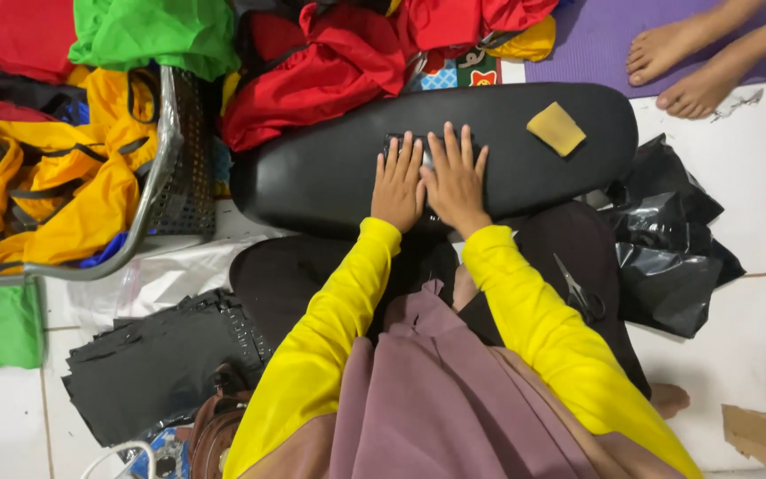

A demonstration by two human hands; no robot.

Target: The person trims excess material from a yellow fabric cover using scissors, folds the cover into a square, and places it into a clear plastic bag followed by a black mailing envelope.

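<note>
Both hands lie flat, fingers spread, gripping nothing: left hand [398, 182] & right hand [454, 177] press side by side on a small black patch [392, 142], mostly hidden under them, at the middle of a long black cushion [330, 168] across the lap. Tan sponge [556, 129] sits on the cushion's right part; scissors [578, 288] rest on the right thigh.

Long bright-yellow sleeves [339, 319], smooth knit fabric, reaching to both wrists. Draped mauve cloth [436, 399] down the chest (a headscarf, by the fall of it), softly folded. Dark trousers [277, 275] over the lap. Bare left hand [398, 184] and right hand [454, 182], without rings or gloves.
</note>
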